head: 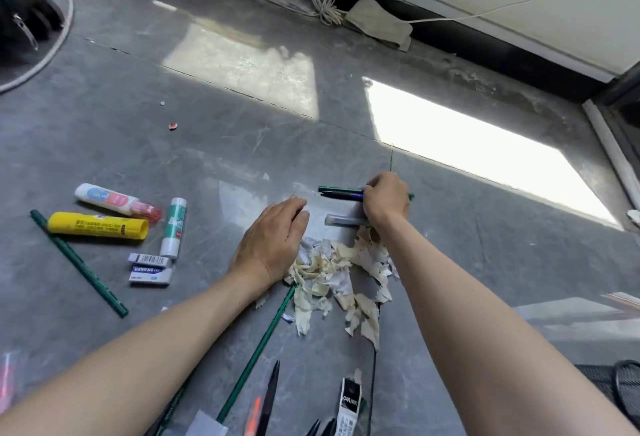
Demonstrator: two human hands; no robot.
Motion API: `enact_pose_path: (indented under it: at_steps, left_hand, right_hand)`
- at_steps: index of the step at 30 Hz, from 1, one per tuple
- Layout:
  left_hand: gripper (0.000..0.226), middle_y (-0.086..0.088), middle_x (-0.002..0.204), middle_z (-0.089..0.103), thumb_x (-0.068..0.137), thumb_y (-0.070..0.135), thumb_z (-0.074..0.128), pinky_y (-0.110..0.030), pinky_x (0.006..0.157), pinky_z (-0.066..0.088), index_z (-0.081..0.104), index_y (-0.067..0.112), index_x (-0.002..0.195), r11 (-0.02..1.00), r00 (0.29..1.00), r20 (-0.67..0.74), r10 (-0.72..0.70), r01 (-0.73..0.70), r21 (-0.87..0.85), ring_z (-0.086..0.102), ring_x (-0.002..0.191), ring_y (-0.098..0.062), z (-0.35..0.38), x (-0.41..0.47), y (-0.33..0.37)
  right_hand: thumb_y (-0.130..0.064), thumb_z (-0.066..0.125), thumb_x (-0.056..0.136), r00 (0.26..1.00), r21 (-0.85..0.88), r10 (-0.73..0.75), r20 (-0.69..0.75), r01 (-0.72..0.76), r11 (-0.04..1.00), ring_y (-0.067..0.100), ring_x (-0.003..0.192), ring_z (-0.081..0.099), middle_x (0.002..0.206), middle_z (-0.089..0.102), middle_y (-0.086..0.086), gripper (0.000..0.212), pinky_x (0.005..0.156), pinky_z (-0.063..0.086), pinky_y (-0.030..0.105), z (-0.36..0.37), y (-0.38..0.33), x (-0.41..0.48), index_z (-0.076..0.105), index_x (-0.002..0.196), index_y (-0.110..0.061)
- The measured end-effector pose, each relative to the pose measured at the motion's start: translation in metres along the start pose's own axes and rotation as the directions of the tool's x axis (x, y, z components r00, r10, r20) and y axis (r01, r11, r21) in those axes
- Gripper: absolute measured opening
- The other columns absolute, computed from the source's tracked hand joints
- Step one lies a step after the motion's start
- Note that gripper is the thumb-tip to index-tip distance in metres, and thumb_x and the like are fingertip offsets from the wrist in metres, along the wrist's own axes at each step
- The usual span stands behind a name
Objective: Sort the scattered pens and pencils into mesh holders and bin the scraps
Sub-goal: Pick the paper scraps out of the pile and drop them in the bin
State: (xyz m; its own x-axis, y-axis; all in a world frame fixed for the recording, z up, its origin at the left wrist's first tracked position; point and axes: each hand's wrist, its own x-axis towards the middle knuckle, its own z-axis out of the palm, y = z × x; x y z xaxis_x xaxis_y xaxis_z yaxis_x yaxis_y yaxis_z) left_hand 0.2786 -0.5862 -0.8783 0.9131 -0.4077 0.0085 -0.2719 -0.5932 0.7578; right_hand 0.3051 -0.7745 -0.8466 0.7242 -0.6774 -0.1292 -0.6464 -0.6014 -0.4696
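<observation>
R hand (386, 201) reaches fwd, fingers curled round green pencil (337, 189) & dark pen (343, 195) on the floor (138, 131). L hand (273, 245) lies palm down, fingers straight, beside paper scraps (341, 280).

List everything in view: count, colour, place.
pencils: 2, green; one far left, one below the scraps
pens: 2, green and dark, held in the right hand
clear pen: 1, greyish, on the floor by the right wrist
black pen: 1, bottom edge
glue tubes: 3; yellow, white-pink, white-green; left
erasers: 2 or 3, white-blue, below the glue tubes
scraps: 1 pile, cream and grey, centre
mesh holder: 1, black, bottom right corner
cloth: 1, beige, by the wall
cord: 1, white, coiled beside the cloth
left hand: flat at the scraps' edge
right hand: grips the pens
</observation>
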Motion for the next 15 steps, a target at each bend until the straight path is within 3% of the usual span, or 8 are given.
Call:
enact_pose_path:
  at_steps: [4,7,11,15]
  left_hand:
    - [0.055,0.001,0.131,0.055,0.091,0.044,0.023,-0.026,0.096,0.032,0.051,0.015,0.129,1.0,1.0,-0.001,-0.002,0.002,-0.007,0.044,0.123,-0.016,-0.003,0.0,0.0]
    - [0.055,0.001,0.128,0.056,0.091,0.044,0.023,-0.025,0.093,0.033,0.051,0.016,0.128,1.0,1.0,0.004,-0.004,0.004,-0.004,0.046,0.12,-0.016,-0.003,-0.001,0.001]
    - [0.047,0.0,0.131,0.055,0.098,0.04,0.026,-0.026,0.095,0.033,0.05,0.015,0.13,1.0,1.0,0.002,-0.012,0.012,-0.008,0.045,0.121,-0.017,-0.004,-0.001,0.002]
    - [0.037,-0.002,0.131,0.054,0.102,0.031,0.032,-0.03,0.095,0.035,0.05,0.015,0.13,1.0,1.0,0.002,-0.023,0.023,-0.016,0.046,0.12,-0.02,-0.003,-0.001,0.001]
  right_hand:
    - [-0.022,0.061,0.09,0.999,0.088,-0.038,-0.036,0.041,0.995,0.021,0.081,0.056,0.094,0.068,0.007,0.013,0.069,0.04,0.03,-0.002,0.009,-0.008,0.069,0.088,-0.011]
    - [-0.024,0.06,0.09,0.991,0.217,-0.1,-0.084,0.116,0.969,0.02,0.085,0.059,0.089,0.067,0.004,0.015,0.076,0.046,0.034,-0.011,0.016,-0.012,0.068,0.089,-0.01]
    - [-0.025,0.062,0.089,0.985,0.374,-0.013,-0.17,0.077,0.924,0.017,0.081,0.059,0.085,0.064,0.002,0.016,0.08,0.05,0.035,-0.028,0.029,-0.013,0.067,0.09,-0.009]
    - [-0.027,0.068,0.084,0.987,0.438,0.068,-0.147,0.003,0.899,0.023,0.075,0.063,0.08,0.068,0.006,0.018,0.075,0.053,0.041,-0.036,0.046,-0.022,0.067,0.08,-0.01]
